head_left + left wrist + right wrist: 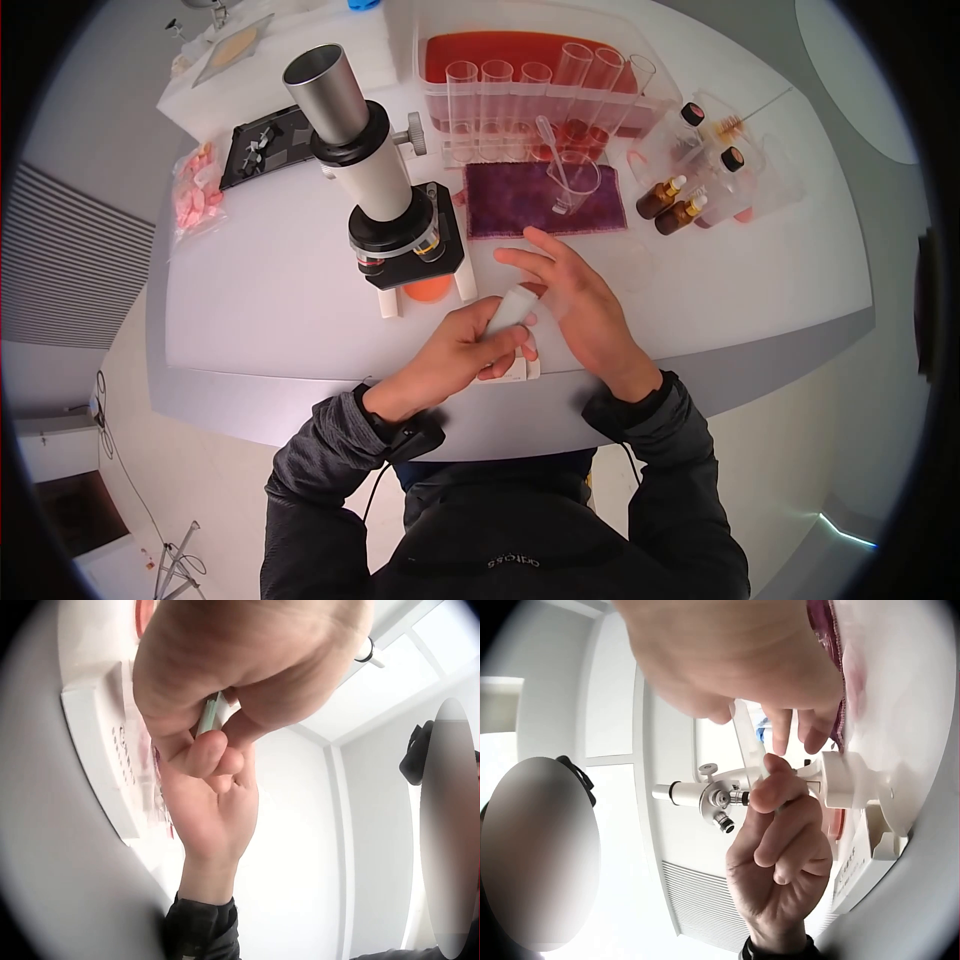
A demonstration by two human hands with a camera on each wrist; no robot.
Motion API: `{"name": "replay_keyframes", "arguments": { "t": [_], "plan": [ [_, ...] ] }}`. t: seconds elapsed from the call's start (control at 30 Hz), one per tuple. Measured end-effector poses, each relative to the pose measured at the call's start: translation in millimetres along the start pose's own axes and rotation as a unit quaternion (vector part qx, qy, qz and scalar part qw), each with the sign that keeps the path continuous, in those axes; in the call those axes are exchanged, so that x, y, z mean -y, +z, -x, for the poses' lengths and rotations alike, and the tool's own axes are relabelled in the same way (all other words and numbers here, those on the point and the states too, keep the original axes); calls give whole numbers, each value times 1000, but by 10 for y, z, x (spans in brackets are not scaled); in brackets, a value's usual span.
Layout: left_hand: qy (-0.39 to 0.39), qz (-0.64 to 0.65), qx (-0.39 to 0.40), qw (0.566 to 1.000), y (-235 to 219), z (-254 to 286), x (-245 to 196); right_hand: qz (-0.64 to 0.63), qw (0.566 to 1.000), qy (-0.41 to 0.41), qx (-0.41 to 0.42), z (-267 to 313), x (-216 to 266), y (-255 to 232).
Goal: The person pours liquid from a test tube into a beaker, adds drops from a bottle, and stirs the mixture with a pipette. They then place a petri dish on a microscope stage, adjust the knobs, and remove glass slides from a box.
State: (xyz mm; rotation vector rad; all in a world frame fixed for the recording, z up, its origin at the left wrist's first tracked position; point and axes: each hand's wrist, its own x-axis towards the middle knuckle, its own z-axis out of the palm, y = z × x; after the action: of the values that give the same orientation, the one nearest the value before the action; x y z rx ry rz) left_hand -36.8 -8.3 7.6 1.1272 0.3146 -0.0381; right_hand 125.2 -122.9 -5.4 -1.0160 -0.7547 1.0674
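Well, left fingers: the fingers of the left hand (455, 345) are curled round a pale flat piece (512, 308) and grip it, leaving its far end free.
Right fingers: straight or slightly bent, the index finger and its neighbour apart; the right hand (585, 310) is just beside the far end of the piece (whether its thumb touches it, I cannot tell).
Pale piece: above the near edge of the surface (300, 340), between the hands; the left wrist view shows greenish, glassy edges, but one sheet or several stacked I cannot tell.
Handling: probably light, stiff and smooth, apt to slip and, if it is glass, brittle at the corners; best taken by its long edges with a mild pinch, the broad faces left untouched.
White carton: a small white carton (866, 862) lies below the hands, near the surface's edge.
Microscope: the microscope (375, 175) stands upright, far and left of the hands, an orange disc (428, 290) low between its legs.
Purple mat: beyond the right hand lies a purple mat (500, 205), with a small beaker (575, 185) and a pipette (550, 145) leaning in it.
Far side: clear tubes (495, 105) stand before a plastic tub (640, 25) with red contents.
Right side: two brown dropper bottles (660, 196) and two black-capped bottles (733, 160).
Far left: a black tray (238, 165) and a bag of pink pieces (198, 195).
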Motion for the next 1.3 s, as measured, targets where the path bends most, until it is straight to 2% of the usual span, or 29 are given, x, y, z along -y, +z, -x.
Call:
{"name": "replay_keyframes", "arguments": {
  "t": [0.03, 0.13, 0.23, 0.33, 0.53, 0.63, 0.67, 0.83, 0.93, 1.07, 1.13, 1.23, 1.3],
  "plan": [
    [7, 6, -6, 1000, -6, 2, 2, 28, 1000, -6, -8, 8, -5, -5],
    [26, 7, -30, 999, -58, -6, 45, 113, 988, 57, -85, 31, 66, 12],
    [28, 6, -45, 999, -75, -6, 42, 101, 986, 101, -86, 27, 72, -80],
    [32, 10, -39, 999, -76, -8, 39, 140, 978, 61, -144, 23, 92, -12],
    [20, -9, -42, 999, -74, 11, -35, 84, 976, 35, -199, -4, 130, 1],
    [42, -72, -63, 995, -95, 3, 23, 88, 983, 71, -143, 15, 168, 2],
    [73, -124, -79, 987, -86, 7, 38, 106, 984, 90, -115, 21, 178, 1],
    [233, -329, -143, 904, -79, -40, 104, 141, 974, 175, 3, 52, 239, 21],
    [241, -416, -142, 865, -60, -10, 27, 120, 973, 198, 29, 58, 247, 56],
    [255, -466, -154, 833, -58, -9, 0, 104, 971, 212, 32, 33, 256, 48],
    [271, -472, -154, 825, -60, -22, 7, 97, 973, 209, 29, 33, 218, 22],
    [240, -444, -149, 850, -29, 16, -82, 143, 968, 205, 12, 34, 243, 7],
    [209, -382, -156, 887, -58, 23, -45, 157, 971, 180, -9, 35, 250, -11]
  ]
}}
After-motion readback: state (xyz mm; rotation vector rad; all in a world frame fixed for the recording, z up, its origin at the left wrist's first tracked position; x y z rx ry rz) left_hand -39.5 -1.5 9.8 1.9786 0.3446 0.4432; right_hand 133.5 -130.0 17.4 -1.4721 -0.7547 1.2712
